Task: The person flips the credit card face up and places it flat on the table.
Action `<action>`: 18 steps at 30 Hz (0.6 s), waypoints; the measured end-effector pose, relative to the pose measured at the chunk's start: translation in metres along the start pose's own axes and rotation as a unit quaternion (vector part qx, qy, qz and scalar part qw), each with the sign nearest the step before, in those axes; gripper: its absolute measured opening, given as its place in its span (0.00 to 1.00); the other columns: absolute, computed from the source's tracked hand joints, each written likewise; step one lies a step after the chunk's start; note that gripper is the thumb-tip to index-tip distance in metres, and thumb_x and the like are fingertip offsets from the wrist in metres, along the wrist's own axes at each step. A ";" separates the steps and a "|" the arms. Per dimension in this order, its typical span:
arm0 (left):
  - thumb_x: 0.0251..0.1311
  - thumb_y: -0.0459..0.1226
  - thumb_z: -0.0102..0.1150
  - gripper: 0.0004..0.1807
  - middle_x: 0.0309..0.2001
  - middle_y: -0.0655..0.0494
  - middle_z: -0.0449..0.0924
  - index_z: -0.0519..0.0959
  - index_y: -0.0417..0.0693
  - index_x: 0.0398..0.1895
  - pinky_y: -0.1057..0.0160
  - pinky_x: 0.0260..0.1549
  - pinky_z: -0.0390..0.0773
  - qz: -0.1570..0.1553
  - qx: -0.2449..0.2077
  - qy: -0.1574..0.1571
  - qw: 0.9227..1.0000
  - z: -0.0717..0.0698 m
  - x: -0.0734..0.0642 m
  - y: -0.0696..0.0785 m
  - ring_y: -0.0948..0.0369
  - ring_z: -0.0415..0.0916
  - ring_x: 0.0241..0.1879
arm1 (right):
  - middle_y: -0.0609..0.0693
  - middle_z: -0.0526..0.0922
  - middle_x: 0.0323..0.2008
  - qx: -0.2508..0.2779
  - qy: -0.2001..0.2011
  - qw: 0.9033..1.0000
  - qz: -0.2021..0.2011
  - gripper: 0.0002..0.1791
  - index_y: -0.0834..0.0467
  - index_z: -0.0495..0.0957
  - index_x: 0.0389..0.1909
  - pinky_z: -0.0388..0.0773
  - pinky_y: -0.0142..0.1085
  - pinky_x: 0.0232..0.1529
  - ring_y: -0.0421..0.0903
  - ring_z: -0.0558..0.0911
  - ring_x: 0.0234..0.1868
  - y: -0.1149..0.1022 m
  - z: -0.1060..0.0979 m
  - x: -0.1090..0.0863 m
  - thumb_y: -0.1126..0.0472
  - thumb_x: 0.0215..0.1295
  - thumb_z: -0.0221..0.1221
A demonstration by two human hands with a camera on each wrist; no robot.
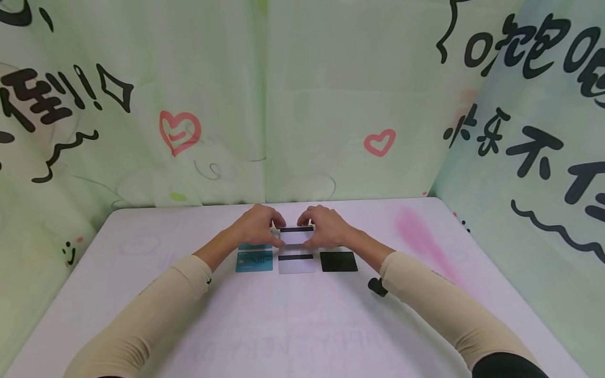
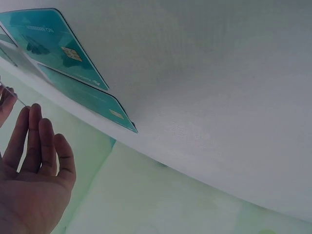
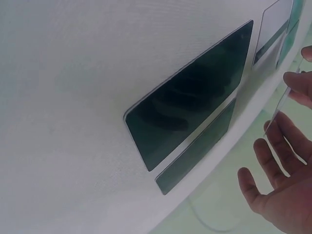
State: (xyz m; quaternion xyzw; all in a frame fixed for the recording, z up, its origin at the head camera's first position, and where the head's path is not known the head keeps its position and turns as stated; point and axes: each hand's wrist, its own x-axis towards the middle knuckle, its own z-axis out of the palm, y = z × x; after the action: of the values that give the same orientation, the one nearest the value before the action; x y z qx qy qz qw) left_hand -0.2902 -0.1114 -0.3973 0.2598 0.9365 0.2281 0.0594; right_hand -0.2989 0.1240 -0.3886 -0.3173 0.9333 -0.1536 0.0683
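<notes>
A white card with a black stripe [image 1: 296,236] is pinched between both hands near the table's back edge. My left hand [image 1: 260,224] holds its left side and my right hand [image 1: 328,227] its right, thumbs low and fingers at the upper edge. Seen edge-on in the right wrist view, the card [image 3: 281,105] stands raised over the tabletop. Below it lies another white striped card [image 1: 296,265]. A teal card with a chip [image 1: 254,261] lies at the left, a second teal card [image 2: 87,92] behind it. To the right is a black card [image 1: 338,261].
Behind the black card lies another dark card [image 3: 197,148], covered by my right hand in the head view. The white tabletop [image 1: 264,320] reaches to a green printed curtain [image 1: 312,105] at the back and sides. A pink smear [image 1: 423,233] marks the table's right side.
</notes>
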 end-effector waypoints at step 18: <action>0.50 0.49 0.81 0.25 0.44 0.58 0.89 0.89 0.49 0.51 0.59 0.46 0.81 0.008 -0.025 0.024 0.999 0.006 0.003 0.006 0.58 0.80 0.45 | 0.47 0.84 0.47 -0.003 0.005 1.000 -0.012 0.27 0.54 0.84 0.56 0.78 0.44 0.52 0.46 0.78 0.48 -0.005 0.000 0.001 0.52 0.53 0.75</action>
State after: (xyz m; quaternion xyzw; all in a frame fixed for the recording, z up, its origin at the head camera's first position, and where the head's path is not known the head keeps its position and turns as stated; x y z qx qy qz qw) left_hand -0.2881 -0.1029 -0.3998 0.2604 0.9295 0.2580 0.0411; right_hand -0.2967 0.1202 -0.3871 -0.3282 0.9301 -0.1533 0.0613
